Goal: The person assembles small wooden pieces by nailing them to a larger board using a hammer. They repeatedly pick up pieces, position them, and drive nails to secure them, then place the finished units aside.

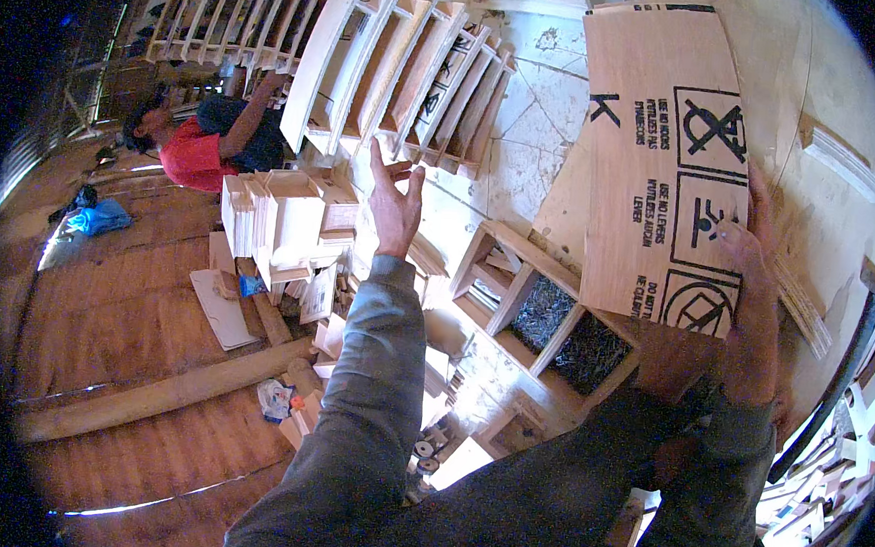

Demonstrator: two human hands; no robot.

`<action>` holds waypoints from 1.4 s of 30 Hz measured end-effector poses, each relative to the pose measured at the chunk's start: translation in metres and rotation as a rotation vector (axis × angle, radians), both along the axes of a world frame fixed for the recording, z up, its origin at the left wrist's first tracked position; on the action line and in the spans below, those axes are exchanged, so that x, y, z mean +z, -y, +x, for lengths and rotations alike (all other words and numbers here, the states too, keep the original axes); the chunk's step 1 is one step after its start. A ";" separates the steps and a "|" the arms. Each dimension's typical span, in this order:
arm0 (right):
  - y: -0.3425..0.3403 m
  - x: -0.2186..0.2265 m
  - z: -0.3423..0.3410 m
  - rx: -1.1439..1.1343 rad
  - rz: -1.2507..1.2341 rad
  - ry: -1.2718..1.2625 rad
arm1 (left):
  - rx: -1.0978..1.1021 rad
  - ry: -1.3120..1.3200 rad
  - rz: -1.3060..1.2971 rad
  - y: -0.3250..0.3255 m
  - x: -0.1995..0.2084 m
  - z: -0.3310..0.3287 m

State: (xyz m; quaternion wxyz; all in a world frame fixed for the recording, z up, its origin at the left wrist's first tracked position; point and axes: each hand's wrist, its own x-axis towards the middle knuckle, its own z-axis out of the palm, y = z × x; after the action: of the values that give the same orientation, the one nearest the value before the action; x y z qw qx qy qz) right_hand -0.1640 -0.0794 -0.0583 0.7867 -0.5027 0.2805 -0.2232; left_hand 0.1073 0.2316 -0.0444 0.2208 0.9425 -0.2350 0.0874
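Observation:
My right hand [745,242] grips the right edge of a plywood panel [623,185] printed with black symbols, its fingers bent round that edge. My left hand [398,206] is stretched forward with index finger and thumb apart, nothing between them. Its index fingertip is at the near end of a row of wooden box frames [370,69] standing on edge side by side; whether it touches them I cannot tell. Between my arms and close to my body lies a wooden tray with compartments [511,298], some filled with dark small pieces too fine to make out.
A person in a red shirt [192,153] is low down at the left, beside a slatted wooden frame [223,10]. Stacked wooden pieces [291,214] stand left of my forearm. Thin wooden strips [801,311] and a long dark curved handle [831,398] are at the right.

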 end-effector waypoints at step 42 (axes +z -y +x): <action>-0.003 0.011 0.002 0.023 0.054 0.089 | -0.169 0.165 -0.285 0.023 0.063 0.007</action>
State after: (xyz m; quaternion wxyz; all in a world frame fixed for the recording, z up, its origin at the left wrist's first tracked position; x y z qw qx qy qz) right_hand -0.1618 -0.0760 -0.0473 0.8141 -0.4741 0.2455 -0.2286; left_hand 0.1140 0.2091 0.0187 0.3388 0.8681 -0.3160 0.1781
